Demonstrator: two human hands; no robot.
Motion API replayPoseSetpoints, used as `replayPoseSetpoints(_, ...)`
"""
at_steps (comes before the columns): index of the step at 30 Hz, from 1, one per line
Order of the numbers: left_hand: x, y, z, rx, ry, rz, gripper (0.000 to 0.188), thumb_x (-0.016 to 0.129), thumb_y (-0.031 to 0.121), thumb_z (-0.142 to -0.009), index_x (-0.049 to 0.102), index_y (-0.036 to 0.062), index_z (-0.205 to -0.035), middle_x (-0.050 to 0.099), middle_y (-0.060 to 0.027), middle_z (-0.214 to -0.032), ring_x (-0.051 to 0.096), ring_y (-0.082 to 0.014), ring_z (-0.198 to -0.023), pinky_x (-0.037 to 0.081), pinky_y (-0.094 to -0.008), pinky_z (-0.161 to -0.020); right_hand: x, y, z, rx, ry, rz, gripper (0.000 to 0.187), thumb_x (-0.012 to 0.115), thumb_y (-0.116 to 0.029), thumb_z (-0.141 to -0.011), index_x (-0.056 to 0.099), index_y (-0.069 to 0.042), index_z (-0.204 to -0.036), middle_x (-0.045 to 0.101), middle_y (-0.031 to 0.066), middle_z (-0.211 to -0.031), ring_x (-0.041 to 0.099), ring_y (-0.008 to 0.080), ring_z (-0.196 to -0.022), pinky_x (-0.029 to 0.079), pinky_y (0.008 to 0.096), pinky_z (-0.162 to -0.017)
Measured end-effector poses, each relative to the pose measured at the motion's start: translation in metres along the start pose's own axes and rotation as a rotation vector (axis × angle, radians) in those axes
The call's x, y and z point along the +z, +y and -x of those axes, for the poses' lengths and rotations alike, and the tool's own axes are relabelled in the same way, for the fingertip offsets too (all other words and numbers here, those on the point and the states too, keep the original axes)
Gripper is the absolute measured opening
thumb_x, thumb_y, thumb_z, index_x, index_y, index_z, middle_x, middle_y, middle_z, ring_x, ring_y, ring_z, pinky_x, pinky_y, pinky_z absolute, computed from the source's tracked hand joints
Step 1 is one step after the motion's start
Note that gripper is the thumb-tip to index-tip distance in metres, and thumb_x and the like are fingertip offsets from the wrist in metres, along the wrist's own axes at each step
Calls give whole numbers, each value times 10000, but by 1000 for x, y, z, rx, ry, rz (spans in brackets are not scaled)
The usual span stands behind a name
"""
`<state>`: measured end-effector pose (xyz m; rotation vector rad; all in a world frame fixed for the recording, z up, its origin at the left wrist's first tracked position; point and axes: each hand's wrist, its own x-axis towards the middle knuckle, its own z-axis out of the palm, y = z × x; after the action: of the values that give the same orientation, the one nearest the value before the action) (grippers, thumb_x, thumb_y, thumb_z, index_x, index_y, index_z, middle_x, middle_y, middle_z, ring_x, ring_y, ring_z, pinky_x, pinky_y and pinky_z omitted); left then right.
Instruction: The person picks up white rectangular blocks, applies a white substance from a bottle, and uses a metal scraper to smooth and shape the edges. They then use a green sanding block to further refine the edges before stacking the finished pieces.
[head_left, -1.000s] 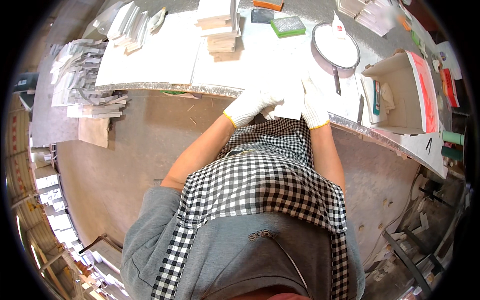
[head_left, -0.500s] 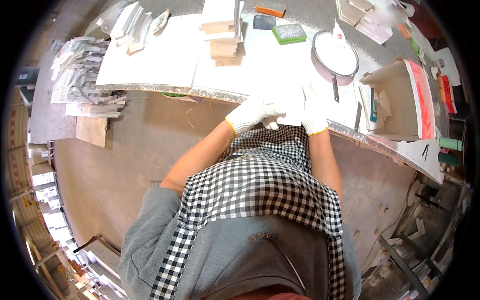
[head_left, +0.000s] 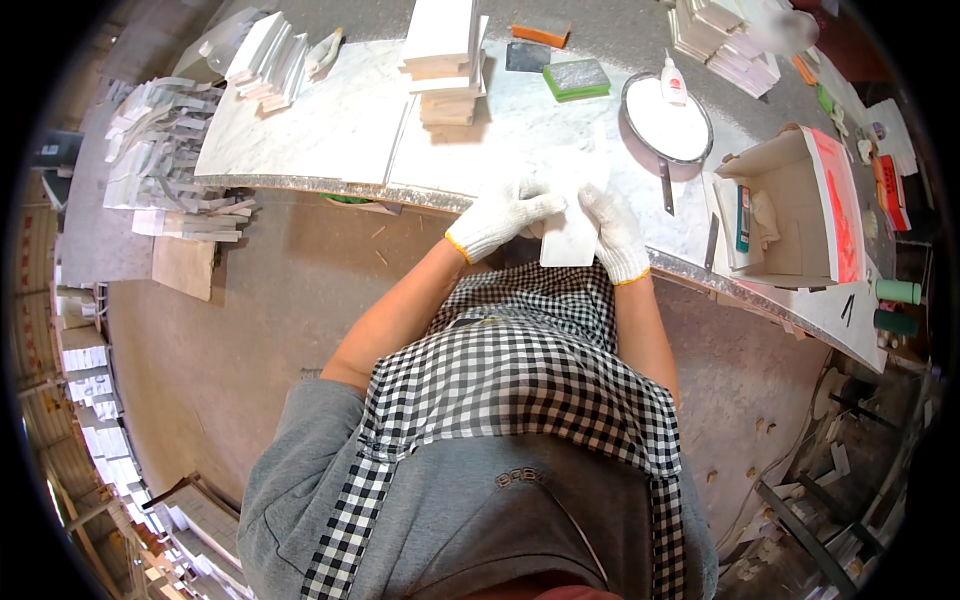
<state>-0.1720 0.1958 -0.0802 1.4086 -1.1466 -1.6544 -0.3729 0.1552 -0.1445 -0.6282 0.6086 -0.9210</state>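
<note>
In front of my body, by the table's near edge, both hands hold a flat white rectangular tile-like piece (head_left: 568,242). My left hand (head_left: 508,217), in a white knit glove with a yellow cuff, is closed on the piece's left edge with the thumb on top. My right hand (head_left: 617,235), gloved alike, grips the right edge, its thumb also on the upper face. The piece's far end blends into the bright tabletop, so its full length cannot be made out. Beneath it, the fingers are hidden.
The marble-topped table (head_left: 310,130) bears stacked white slabs (head_left: 443,50), a green-edged abrasive block (head_left: 577,80), an orange block (head_left: 541,33) and a round dark-rimmed pan (head_left: 668,125) with a white bottle (head_left: 673,82). An open carton (head_left: 790,205) stands right; piled strips (head_left: 160,145) lie left.
The white piece now shows more plainly between my hands, its near end further toward my body. My left thumb has come onto its top, and the right hand has turned inward.
</note>
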Motion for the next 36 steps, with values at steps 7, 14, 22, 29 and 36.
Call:
replayPoseSetpoints(7, -3, -24, -8, -67, 100, 37, 326, 657, 335, -999, 712, 24, -1081, 708, -38, -890, 635, -120, -761, 531, -276, -715, 16, 7, 4, -34, 135, 341, 405, 734, -227, -955, 655, 34, -1255, 727, 110, -1125, 697, 185, -986, 561, 310, -835)
replayPoseSetpoints(14, -6, -47, -9, -38, 121, 536, 429, 553, 325, -1064, 567, -2, -1341, 662, -123, -1200, 635, -204, -1032, 540, -373, -895, 58, -14, 24, -168, 85, 1034, 460, 697, -353, -932, 677, -59, -1285, 746, 170, -1103, 723, 242, -968, 550, 358, -853)
replayPoseSetpoints(22, -8, -57, -12, 44, 71, 663, 457, 573, 287, -1056, 534, -35, -1378, 648, -144, -1245, 626, -229, -1087, 529, -392, -966, 82, -24, 39, -236, 118, 1178, 424, 705, -361, -916, 711, -78, -1230, 751, 181, -1053, 735, 305, -920, 556, 380, -809)
replayPoseSetpoints(29, -5, -38, -2, 22, 128, 517, 378, 643, 230, -1017, 624, -50, -1271, 706, -133, -1128, 681, -204, -974, 577, -347, -842, 70, -14, 37, -186, 131, 990, 418, 671, -366, -962, 710, -31, -1211, 755, 167, -1021, 722, 222, -891, 546, 359, -802)
replayPoseSetpoints(36, 1, -21, 5, -26, 176, 416, 372, 679, 227, -999, 619, -50, -1240, 701, -122, -1099, 697, -216, -947, 602, -373, -825, 53, -2, 31, -135, 141, 781, 497, 590, -423, -1035, 687, 29, -1218, 740, 111, -1024, 671, 163, -878, 530, 321, -780)
